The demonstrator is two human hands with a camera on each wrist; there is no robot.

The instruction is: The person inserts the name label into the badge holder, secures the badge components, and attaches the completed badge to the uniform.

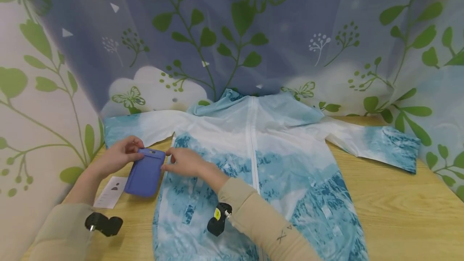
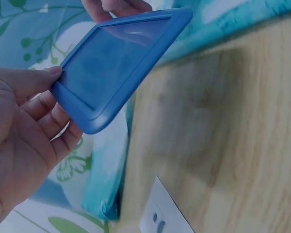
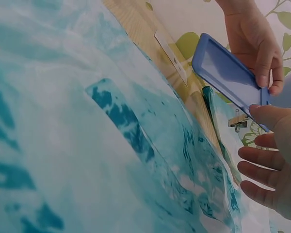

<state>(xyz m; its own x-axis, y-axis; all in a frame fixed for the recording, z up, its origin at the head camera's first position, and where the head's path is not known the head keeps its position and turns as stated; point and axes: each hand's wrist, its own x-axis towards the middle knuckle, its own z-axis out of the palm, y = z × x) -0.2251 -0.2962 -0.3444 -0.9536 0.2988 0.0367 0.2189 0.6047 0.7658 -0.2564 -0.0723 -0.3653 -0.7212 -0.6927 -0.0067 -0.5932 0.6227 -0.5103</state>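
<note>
A blue card holder [image 1: 144, 177] with a clear window is raised over the table's left side. My left hand [image 1: 117, 155] pinches its upper left corner, the thumb on the near face. At the upper right edge, my right hand [image 1: 188, 162] holds it between thumb and index finger; its other fingers spread apart in the right wrist view. The window [image 2: 119, 56] shows in the left wrist view with no card visible behind it. A white card [image 1: 111, 192] with a printed person icon lies on the table, beside and below the holder.
A blue and white zip jacket [image 1: 217, 140] lies spread over the middle of the wooden table [image 1: 395, 208], sleeves out to both sides. Leaf-patterned curtain [image 1: 224, 31] stands behind and at both sides. A small clip [image 3: 238, 121] shows in the right wrist view.
</note>
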